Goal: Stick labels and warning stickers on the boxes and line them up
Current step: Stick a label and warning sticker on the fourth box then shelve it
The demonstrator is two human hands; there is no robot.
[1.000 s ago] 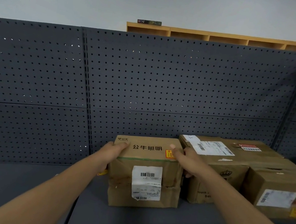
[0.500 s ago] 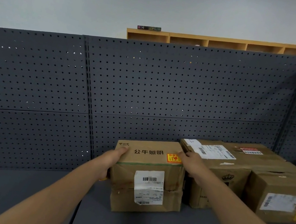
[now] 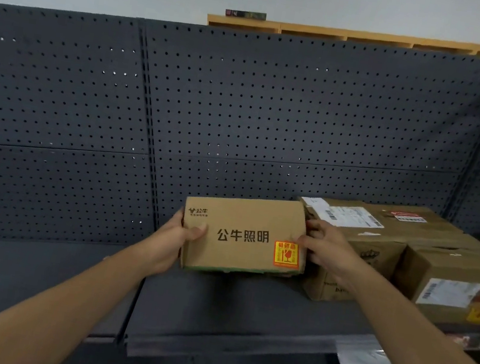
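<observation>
Holding a small cardboard box (image 3: pixel 243 235) between both hands, the person has it tilted so that its printed face looks toward the camera. The left hand (image 3: pixel 175 242) grips the left end, with the thumb lying on the printed face. The right hand (image 3: pixel 326 252) grips the right end, with fingers curled round the edge. The box is above the dark shelf (image 3: pixel 213 308), just left of two bigger boxes; I cannot tell if its far lower edge touches the shelf.

Possible trouble, as I judge it: the grip is only on the two ends, so the box may slip or turn if one hand loosens. Its right end is very near the middle box (image 3: pixel 356 249), so setting it down carelessly could push that box out of the line, or leave the row uneven. The right thumb is also close to the warning sticker (image 3: pixel 286 254) and could lift its corner.

Writing: the face reads "公牛照明", with a small "公牛" logo at the far left corner. The warning sticker is orange-red and yellow, with a broken-glass sign; its words are too small to read. The middle box carries a white shipping label (image 3: pixel 352 215) with barcodes. The right box (image 3: pixel 453 288) has a white label and a yellow sticker, both unreadable.
</observation>
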